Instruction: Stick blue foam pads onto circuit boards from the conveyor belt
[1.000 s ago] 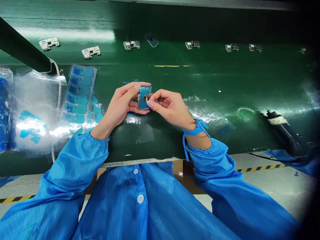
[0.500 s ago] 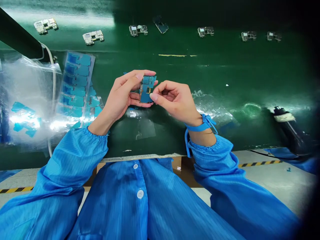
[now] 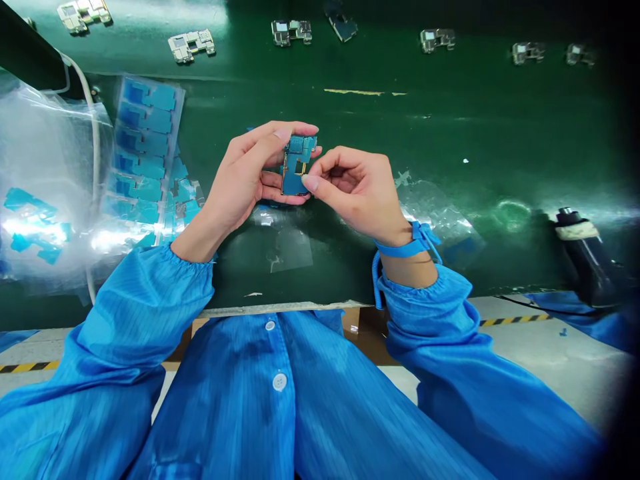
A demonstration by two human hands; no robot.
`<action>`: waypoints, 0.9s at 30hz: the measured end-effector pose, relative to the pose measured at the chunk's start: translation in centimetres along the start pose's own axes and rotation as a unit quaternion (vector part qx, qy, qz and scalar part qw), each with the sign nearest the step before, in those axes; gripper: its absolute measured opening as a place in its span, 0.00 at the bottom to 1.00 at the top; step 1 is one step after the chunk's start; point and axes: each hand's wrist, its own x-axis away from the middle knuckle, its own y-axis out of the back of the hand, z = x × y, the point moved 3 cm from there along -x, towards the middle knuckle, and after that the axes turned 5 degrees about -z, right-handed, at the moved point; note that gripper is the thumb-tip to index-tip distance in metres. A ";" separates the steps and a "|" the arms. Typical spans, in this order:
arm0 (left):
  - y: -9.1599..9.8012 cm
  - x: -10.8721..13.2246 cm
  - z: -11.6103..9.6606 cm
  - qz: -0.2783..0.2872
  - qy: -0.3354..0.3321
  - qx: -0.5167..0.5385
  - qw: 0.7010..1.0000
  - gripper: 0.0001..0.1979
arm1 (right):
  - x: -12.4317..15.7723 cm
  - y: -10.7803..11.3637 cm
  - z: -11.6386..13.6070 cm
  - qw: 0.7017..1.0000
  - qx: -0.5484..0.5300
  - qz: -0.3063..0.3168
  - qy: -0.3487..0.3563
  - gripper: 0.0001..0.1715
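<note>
Overhead view of two bare hands working above a green conveyor belt (image 3: 450,127). The left hand (image 3: 243,170) is curled and closed on a small circuit board (image 3: 296,167), with the left thumb (image 3: 283,135) lying across the board's upper left edge and the fingers passing behind and beneath it. The board is held just above the belt between the two hands, tilted toward the viewer and mostly covered by blue film, with a small square opening showing gold-coloured metal. The right hand (image 3: 355,193) is partly closed in a narrow pinch at the board's right edge, and the right thumb (image 3: 310,183) touches the board's lower right side; whether this hand has firm hold of the board or of the film cannot be told. A blue wrist strap (image 3: 407,248) with a coiled cord (image 3: 375,280) circles the right wrist, and blue ribbed sleeves (image 3: 150,313) cover both forearms. A strip of blue film pieces (image 3: 145,133) lies beside the left hand, next to a clear plastic bag (image 3: 45,167) holding loose blue pieces. Clear film (image 3: 290,248) lies below the hands, and crumpled clear film (image 3: 435,213) lies to the right. Bare circuit boards (image 3: 191,45) stand in a spaced row along the far belt, and a black cylinder (image 3: 583,257) with a white band lies at the right.
</note>
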 end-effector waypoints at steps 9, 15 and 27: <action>0.1 -0.2 0.0 0.040 -0.054 0.002 0.998 0.17 | 0.0 0.0 -0.3 0.999 0.020 0.004 0.034 0.26; 0.0 -0.3 0.2 0.038 -0.059 0.006 0.998 0.15 | -0.1 0.1 -0.7 0.998 0.028 0.000 0.050 0.27; 0.1 -0.4 0.2 0.053 -0.049 0.020 0.997 0.20 | 0.1 0.2 -0.8 0.997 0.037 0.000 0.068 0.21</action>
